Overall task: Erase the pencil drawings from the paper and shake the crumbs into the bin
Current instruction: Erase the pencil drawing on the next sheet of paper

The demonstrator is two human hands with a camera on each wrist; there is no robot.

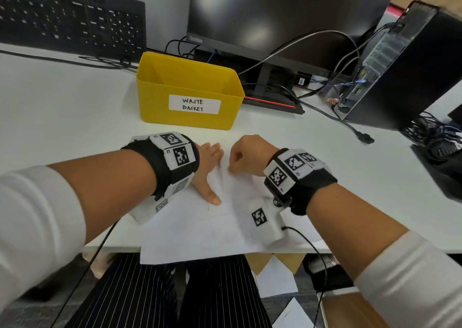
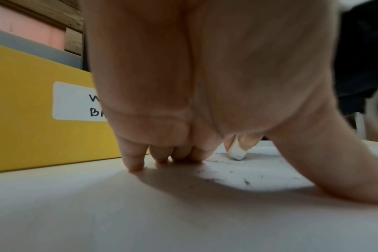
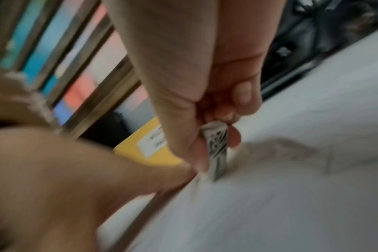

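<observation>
One sheet of paper lies on the white surface, its near edge hanging over the surface's front lip above a lap in striped trousers. The left hand presses flat on the sheet with straight fingers and the thumb spread toward the near side. The right hand, just beside it, is curled round one eraser, whose tip touches the paper between the two hands; the right wrist view is blurred. Dark crumbs are scattered on the sheet near the eraser, too many and too small to count. Faint pencil marks show on the paper to the right of the eraser.

One yellow bin, labelled "WASTE BASKET", stands just beyond the far edge of the paper, its open top in view and a narrow strip of bare surface between it and the hands. To the left of the bin the surface runs bare up to one black keyboard propped at the back. To the right the room is tighter: one monitor on its stand, one black computer tower and a tangle of cables that reaches toward the bin's right side.
</observation>
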